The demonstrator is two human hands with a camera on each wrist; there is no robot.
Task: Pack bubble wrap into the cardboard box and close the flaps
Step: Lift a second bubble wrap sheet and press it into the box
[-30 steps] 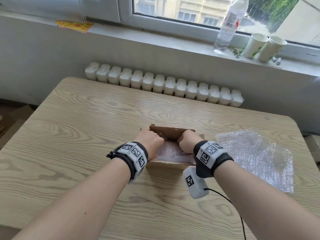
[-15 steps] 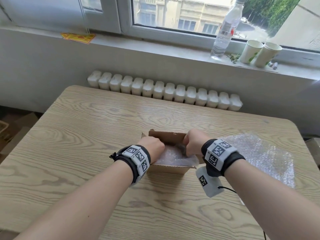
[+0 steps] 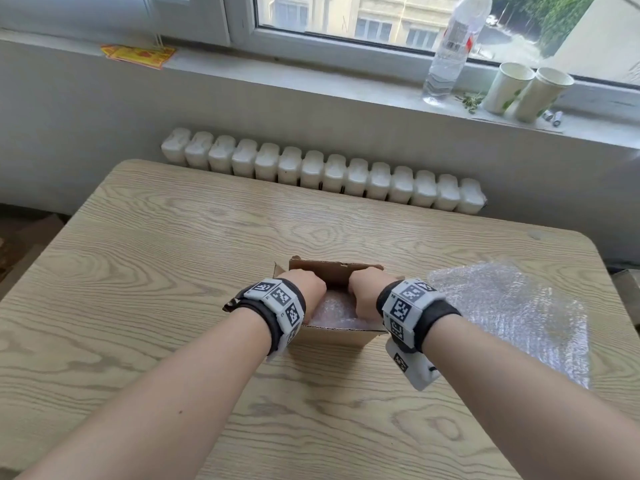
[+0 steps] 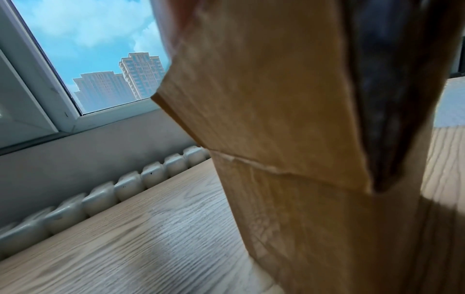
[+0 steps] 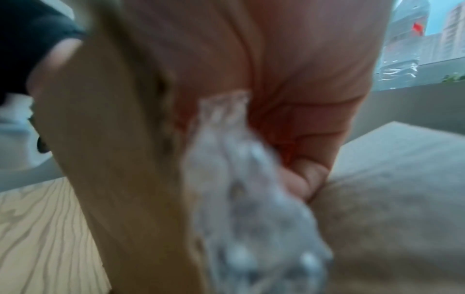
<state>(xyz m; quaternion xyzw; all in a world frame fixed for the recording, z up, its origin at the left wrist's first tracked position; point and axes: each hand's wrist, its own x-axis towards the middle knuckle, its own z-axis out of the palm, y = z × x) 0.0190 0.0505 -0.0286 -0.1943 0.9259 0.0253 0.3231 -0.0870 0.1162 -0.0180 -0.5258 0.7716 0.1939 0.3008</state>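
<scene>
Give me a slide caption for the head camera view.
Both hands, left and right, press bubble wrap into the open cardboard box.

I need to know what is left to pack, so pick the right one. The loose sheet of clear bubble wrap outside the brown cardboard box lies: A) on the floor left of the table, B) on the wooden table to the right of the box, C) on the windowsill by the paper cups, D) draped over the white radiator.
B: the loose sheet of clear bubble wrap lies flat on the wooden table, right of the brown cardboard box.
</scene>
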